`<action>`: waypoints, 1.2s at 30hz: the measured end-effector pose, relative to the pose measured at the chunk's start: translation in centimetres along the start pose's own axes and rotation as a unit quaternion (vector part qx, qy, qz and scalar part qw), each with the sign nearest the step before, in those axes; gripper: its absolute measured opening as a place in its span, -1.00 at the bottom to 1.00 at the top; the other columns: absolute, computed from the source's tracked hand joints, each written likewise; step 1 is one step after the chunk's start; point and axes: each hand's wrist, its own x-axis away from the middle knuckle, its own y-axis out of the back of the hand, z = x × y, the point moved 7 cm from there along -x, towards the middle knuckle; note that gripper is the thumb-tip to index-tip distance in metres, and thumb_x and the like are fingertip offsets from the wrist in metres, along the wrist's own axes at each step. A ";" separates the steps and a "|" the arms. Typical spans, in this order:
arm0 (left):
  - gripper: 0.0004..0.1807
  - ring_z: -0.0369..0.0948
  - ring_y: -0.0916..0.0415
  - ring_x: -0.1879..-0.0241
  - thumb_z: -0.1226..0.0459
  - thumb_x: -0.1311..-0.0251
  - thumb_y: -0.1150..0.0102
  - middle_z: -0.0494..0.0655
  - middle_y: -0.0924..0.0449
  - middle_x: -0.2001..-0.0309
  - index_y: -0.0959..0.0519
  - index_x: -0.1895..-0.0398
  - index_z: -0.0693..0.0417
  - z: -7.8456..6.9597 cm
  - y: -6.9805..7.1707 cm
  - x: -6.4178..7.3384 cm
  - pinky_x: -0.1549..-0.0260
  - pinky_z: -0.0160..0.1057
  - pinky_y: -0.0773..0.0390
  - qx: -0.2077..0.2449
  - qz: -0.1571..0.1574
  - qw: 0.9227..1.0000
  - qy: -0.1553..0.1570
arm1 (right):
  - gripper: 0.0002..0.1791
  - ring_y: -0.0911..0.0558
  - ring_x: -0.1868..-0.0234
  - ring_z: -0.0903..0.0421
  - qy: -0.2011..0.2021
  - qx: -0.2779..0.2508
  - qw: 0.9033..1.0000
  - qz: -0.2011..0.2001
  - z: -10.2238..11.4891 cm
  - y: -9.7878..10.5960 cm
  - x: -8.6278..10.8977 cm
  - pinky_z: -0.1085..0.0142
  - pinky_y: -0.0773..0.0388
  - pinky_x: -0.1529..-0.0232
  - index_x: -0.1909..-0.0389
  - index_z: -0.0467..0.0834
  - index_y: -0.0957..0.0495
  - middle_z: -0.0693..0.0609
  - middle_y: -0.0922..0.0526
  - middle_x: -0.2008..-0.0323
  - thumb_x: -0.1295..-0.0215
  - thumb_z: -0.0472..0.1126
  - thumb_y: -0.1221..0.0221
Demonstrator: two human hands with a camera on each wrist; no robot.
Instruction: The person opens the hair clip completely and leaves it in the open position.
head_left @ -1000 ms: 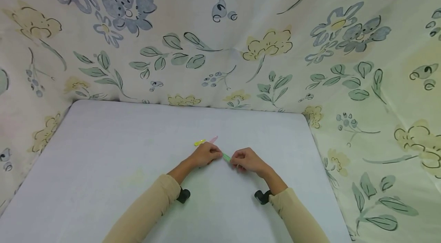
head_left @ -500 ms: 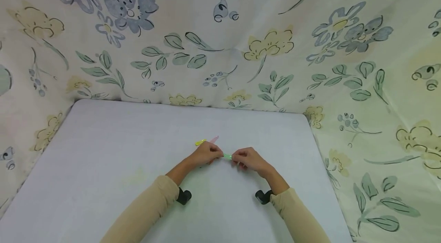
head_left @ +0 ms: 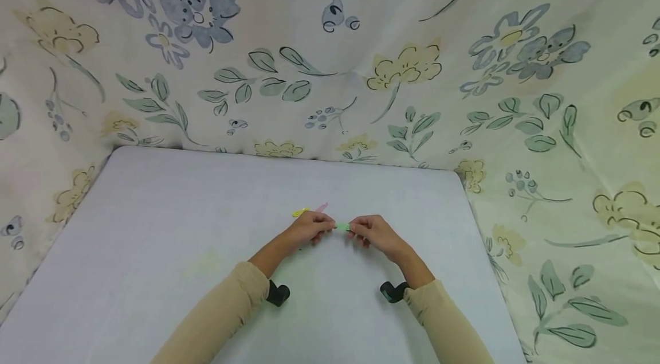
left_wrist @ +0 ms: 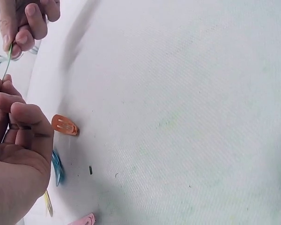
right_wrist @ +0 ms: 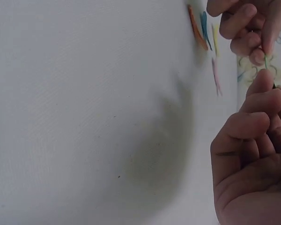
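Observation:
A slim green snap hair clip (head_left: 342, 227) spans the small gap between my two hands, raised over the white table. My left hand (head_left: 309, 227) pinches its left end between thumb and fingertips. At the other end, my right hand (head_left: 378, 235) grips it the same way, its remaining fingers curled below. From the right wrist view the clip appears edge-on as a thin green line, with both ends covered by fingertips. Beside and beyond the left hand lie an orange hair clip (left_wrist: 64, 125), a blue clip (left_wrist: 57, 168), a yellow clip (head_left: 299, 212) and a pink clip (head_left: 322, 207).
The white tabletop (head_left: 170, 226) has faint greenish stains and small dark specks. A short dark bit (left_wrist: 90, 169) lies near the clips. Floral cloth (head_left: 330, 66) hangs behind and beside the table. Each wrist bears a black camera (head_left: 278, 294).
The green clip has turned from slanting to roughly level. Both hands have shifted slightly away from the body, keeping their pinch on it. The visible clips on the table stay put.

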 end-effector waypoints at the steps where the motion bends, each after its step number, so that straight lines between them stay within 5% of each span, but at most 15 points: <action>1: -0.74 -0.16 -0.26 0.51 0.24 -0.38 -0.18 0.00 -0.50 0.39 -0.62 0.07 0.28 0.0 0.0 0.0 0.49 -0.24 -0.35 0.005 -0.002 1.000 0.001 | -0.66 -0.46 0.48 0.15 0.000 -0.003 1.000 -0.001 0.1 0.1 0.0 0.35 -0.43 0.45 0.07 -0.42 -0.59 -0.34 -0.63 0.25 -0.50 -0.17 -0.10; 14: -0.78 -0.25 -0.31 0.54 0.25 -0.36 -0.20 -0.09 -0.55 0.38 -0.65 0.11 0.25 -0.1 0.2 0.0 0.59 -0.32 -0.35 0.073 -0.009 0.997 0.014 | -0.62 -0.43 0.50 0.18 0.003 -0.044 0.999 -0.003 0.7 0.3 0.0 0.37 -0.38 0.47 0.02 -0.48 -0.53 -0.30 -0.60 0.27 -0.52 -0.17 -0.07; 25: -0.77 -0.27 -0.33 0.55 0.24 -0.34 -0.23 -0.04 -0.56 0.38 -0.67 0.13 0.25 0.0 0.1 -0.1 0.59 -0.31 -0.33 0.078 -0.007 0.997 0.011 | -0.61 -0.43 0.49 0.18 0.007 -0.060 0.998 -0.001 0.4 0.4 0.0 0.38 -0.38 0.47 0.00 -0.49 -0.51 -0.21 -0.59 0.31 -0.50 -0.17 -0.10; 36: -0.79 -0.27 -0.35 0.55 0.29 -0.34 -0.23 -0.02 -0.58 0.39 -0.68 0.13 0.29 0.0 0.3 0.0 0.59 -0.31 -0.33 0.091 -0.009 0.996 0.007 | -0.62 -0.41 0.50 0.19 0.016 -0.064 0.998 0.000 0.5 0.1 0.0 0.38 -0.34 0.48 0.01 -0.51 -0.51 -0.46 -0.50 0.23 -0.50 -0.19 -0.09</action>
